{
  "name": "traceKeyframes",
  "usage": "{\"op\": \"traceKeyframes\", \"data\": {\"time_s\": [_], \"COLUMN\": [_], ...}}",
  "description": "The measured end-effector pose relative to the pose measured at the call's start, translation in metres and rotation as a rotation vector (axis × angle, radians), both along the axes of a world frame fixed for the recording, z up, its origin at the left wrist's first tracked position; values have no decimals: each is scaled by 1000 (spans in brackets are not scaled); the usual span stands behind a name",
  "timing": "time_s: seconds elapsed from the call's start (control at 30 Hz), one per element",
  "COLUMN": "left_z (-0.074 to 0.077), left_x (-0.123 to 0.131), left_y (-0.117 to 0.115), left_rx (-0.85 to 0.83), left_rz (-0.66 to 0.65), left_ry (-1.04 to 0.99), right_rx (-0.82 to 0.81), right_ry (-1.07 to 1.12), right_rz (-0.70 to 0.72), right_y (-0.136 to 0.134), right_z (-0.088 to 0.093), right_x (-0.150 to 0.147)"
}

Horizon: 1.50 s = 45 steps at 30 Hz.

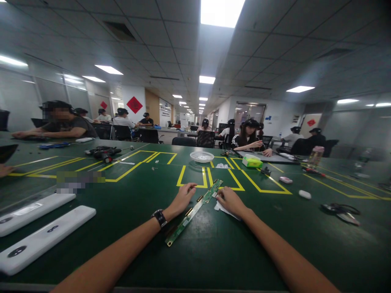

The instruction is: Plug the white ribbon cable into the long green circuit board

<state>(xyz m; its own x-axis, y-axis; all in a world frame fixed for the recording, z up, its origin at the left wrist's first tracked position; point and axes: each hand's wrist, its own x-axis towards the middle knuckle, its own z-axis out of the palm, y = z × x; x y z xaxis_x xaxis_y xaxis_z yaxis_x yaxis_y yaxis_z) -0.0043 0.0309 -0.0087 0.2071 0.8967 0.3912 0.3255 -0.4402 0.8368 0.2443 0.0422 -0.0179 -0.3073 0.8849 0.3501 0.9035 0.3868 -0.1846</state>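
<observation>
A long, narrow green circuit board (195,211) lies slantwise on the green table in front of me, with gold-coloured parts along its left edge. To the left of its upper half is my left hand (182,198), fingers loosely bent and apart from the board, holding nothing I can see. My right hand (230,200) is at the board's right edge near its far end. Its fingers are bent together by a small white patch; what they pinch, if anything, is too small to tell. Scraps of white paper (227,211) lie partly beneath this hand.
Two long white cases (51,236) lie at left. Beyond the board are a clear round dish (202,156), a green-and-white box (252,161) and yellow tape outlines. Cables (340,210) and a white oval case (304,194) are at right. Co-workers sit around the far side.
</observation>
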Motion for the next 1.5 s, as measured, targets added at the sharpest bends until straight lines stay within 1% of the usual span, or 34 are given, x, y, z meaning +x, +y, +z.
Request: {"op": "traceKeyframes", "data": {"time_s": [0.07, 0.1, 0.3, 0.37, 0.47, 0.5, 0.53, 0.63, 0.67, 0.7, 0.8, 0.83, 0.87, 0.93, 0.97, 1.0, 1.13, 1.2, 1.3, 1.4, 1.5], "left_z": [0, 1, 5, 5, 3, 2, 1, -1, -2, -3, -4, -4, -5, -5, -5, -5, -6, -7, -9, -12, -13], "left_x": [0, 1, 2, 2, 2, 2, 2, 1, 1, 1, 1, 1, 1, 0, 0, 0, 1, 2, 3, 2, 1], "left_y": [0, -1, -7, -7, -5, -4, -3, -1, -1, 0, 0, 0, -1, -2, -3, -4, -8, -11, -12, -11, -11], "left_rx": [31, 44, 65, 72, 90, 97, 107, 138, 146, 150, 152, 153, 154, 156, 156, 155, 181, 207, 227, 207, 198], "left_rz": [1, 2, 14, 17, 15, 15, 17, 27, 28, 26, 12, 6, -1, -12, -16, -21, -75, -105, -110, -106, -119], "left_ry": [17, 29, 79, 81, 94, 101, 111, 137, 143, 149, 166, 174, 183, 207, 224, 246, 374, 451, 573, 665, 727], "right_rx": [11, 17, 78, 77, 62, 65, 74, 112, 115, 109, 74, 69, 70, 81, 87, 90, 64, 48, 49, 50, 58], "right_ry": [13, 16, 10, 25, 39, 37, 33, 30, 34, 37, 31, 29, 29, 38, 43, 47, 53, 60, 73, 71, 63], "right_rz": [32, 26, -129, -95, 61, 82, 68, -58, -62, -28, 142, 153, 128, 29, 1, 8, 218, 286, 321, 339, 298], "right_y": [0, 0, 5, 6, 6, 6, 6, 6, 6, 6, 5, 5, 6, 6, 7, 7, 4, 1, -3, -5, -5], "right_z": [-1, -1, -3, -4, -4, -5, -5, -5, -5, -4, -3, -2, -2, -3, -3, -4, -3, -1, 1, 2, 0], "right_x": [-1, -1, 2, 2, 2, 3, 3, 4, 4, 4, 3, 2, 2, 1, 1, 1, -1, -3, -6, -9, -13]}}
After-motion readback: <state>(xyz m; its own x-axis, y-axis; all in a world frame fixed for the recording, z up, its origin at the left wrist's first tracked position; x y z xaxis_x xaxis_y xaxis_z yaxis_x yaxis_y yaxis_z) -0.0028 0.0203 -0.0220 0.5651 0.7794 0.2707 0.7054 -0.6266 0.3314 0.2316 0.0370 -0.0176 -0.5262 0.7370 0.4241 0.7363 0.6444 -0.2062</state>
